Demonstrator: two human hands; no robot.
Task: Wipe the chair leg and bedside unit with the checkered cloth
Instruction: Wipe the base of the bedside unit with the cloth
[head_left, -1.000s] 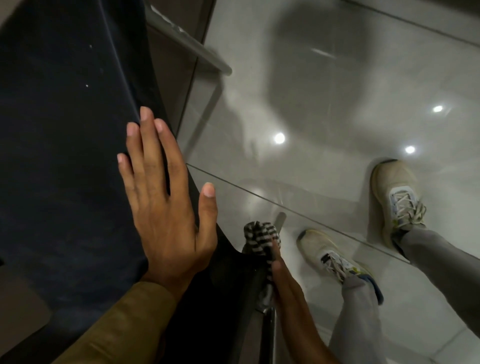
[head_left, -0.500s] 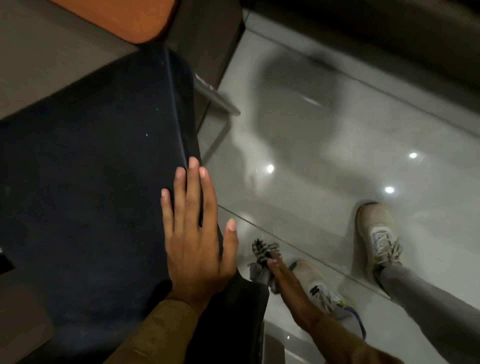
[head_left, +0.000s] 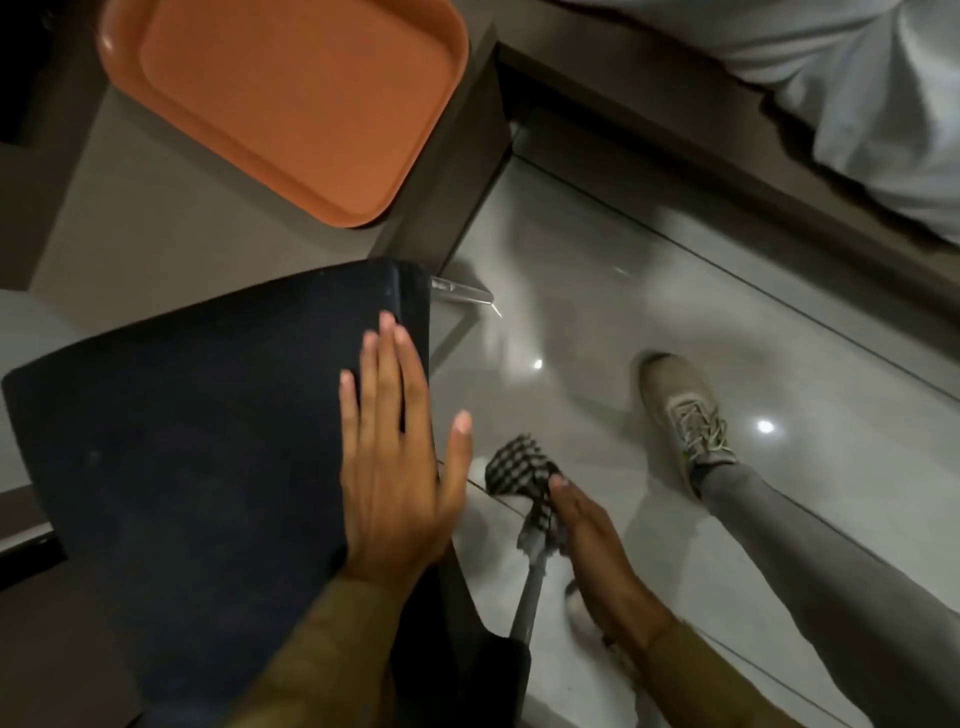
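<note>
My left hand (head_left: 395, 462) lies flat, fingers spread, on the right edge of the dark navy chair seat (head_left: 197, 441). Below and to the right, my right hand (head_left: 597, 545) grips the black-and-white checkered cloth (head_left: 522, 475), wrapped around a thin metal chair leg (head_left: 527, 603) that slants down toward the floor. A second metal leg (head_left: 462, 292) pokes out past the seat's far corner. The grey-brown bedside unit (head_left: 171, 218) stands just behind the chair.
An orange tray (head_left: 280, 98) rests on the bedside unit's top. A bed with pale sheets (head_left: 857, 93) and a dark frame runs along the upper right. Glossy grey floor tiles (head_left: 597, 249) lie on the right. My shoe and grey trouser leg (head_left: 691, 415) stand beside the chair.
The view has tilted up, bringing the orange tray, bedside unit and bed into sight. My right hand with the cloth has slid further down the chair leg. My left hand stays on the seat.
</note>
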